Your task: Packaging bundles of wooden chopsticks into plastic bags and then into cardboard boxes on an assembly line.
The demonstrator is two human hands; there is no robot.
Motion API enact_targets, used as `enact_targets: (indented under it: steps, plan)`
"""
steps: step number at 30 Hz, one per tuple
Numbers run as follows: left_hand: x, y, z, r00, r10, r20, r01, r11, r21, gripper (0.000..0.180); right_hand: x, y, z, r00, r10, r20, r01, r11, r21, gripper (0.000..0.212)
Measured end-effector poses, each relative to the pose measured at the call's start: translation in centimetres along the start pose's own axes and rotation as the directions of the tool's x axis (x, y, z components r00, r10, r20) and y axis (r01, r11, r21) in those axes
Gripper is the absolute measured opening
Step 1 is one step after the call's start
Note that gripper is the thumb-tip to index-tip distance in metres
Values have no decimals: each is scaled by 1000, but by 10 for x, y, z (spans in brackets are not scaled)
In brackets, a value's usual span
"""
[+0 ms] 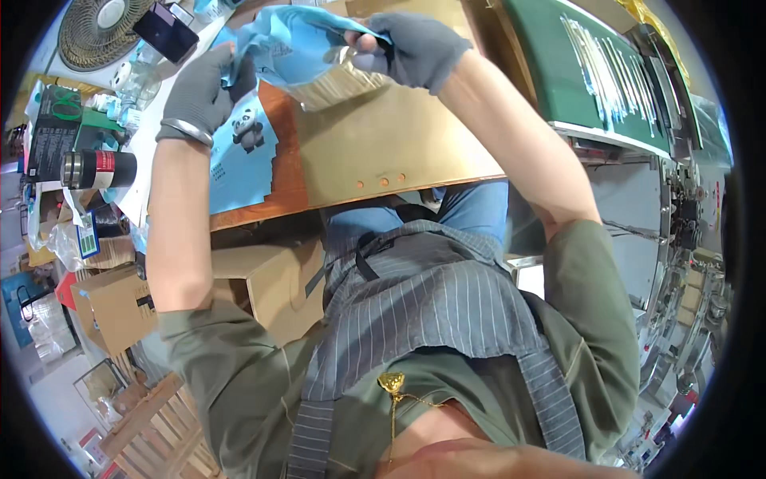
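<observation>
A light blue plastic bag (283, 44) is stretched between my two gloved hands above the table. My left hand (201, 94), in a grey glove with a metal bracelet at the wrist, is closed on its left edge. The bag's right edge is pinched by my right hand (419, 49), whose glove leaves the thumb and a fingertip bare. Just below the bag is a shiny, gold-brown block (345, 86); whether it lies inside the bag or behind it I cannot tell. Beneath my left hand lies a flat blue bag (251, 164) with a panda print.
A gold board (391, 148) with holes near its front edge covers part of the wooden table (286, 168). To the right, thin strips (610, 68) lie on a green surface (550, 72). A dark thermos (100, 169), phone (165, 32) and fan (104, 28) are at left; cardboard boxes (275, 287) stand below.
</observation>
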State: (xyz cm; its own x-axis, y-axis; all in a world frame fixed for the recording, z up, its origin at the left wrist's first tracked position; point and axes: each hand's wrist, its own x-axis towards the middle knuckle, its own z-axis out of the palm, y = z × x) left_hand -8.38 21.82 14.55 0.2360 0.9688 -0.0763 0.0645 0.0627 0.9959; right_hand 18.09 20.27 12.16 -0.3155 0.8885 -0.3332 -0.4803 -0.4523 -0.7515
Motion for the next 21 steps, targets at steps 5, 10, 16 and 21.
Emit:
enact_targets:
  steps: [5, 10, 16, 21]
  plan:
    - [-32, 67, 39, 987, -18, -161, -33, 951, -309, 21, -67, -58, -3, 991, 29, 130, -33, 999, 30, 19]
    - [17, 3, 28, 997, -47, -53, 44, 997, -63, 22, -25, -25, -22, 967, -253, -22, 243, 946, -215, 9]
    - [-17, 25, 39, 988, -156, -20, 150, 973, -176, 34, -55, -27, -24, 934, -354, -55, 328, 908, -261, 17]
    - [-42, 9, 49, 959, -261, -111, 246, 960, -136, 40, -64, -6, -31, 987, -139, -79, 104, 935, -340, 21]
